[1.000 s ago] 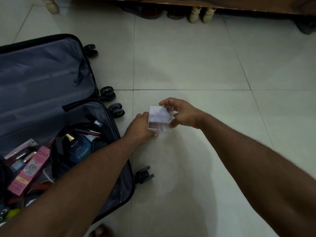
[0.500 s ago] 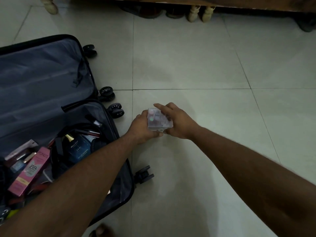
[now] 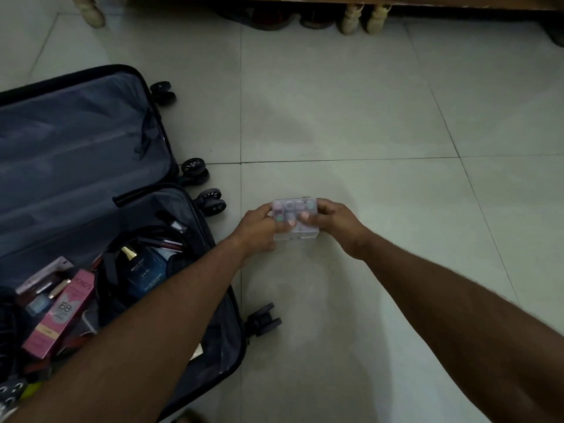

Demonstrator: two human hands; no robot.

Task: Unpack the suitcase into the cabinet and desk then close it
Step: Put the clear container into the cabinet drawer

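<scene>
Head view: clear box (image 3: 295, 219) gripped between both hands (image 3: 258, 228).

A single head-worn wide-angle camera looks forward and steeply down at the tiled floor (image 3: 351, 111). Both forearms enter from the bottom edge and meet just below the frame's centre, where the left hand (image 3: 259, 228) and right hand (image 3: 334, 222) sit close to the lens's central axis. The open suitcase (image 3: 82, 184) fills the left side, cut off by the left and lower edges. Furniture legs (image 3: 351, 18) line the top edge, far from the camera. Straight lines bow toward the borders. No second view overlaps this one.
</scene>
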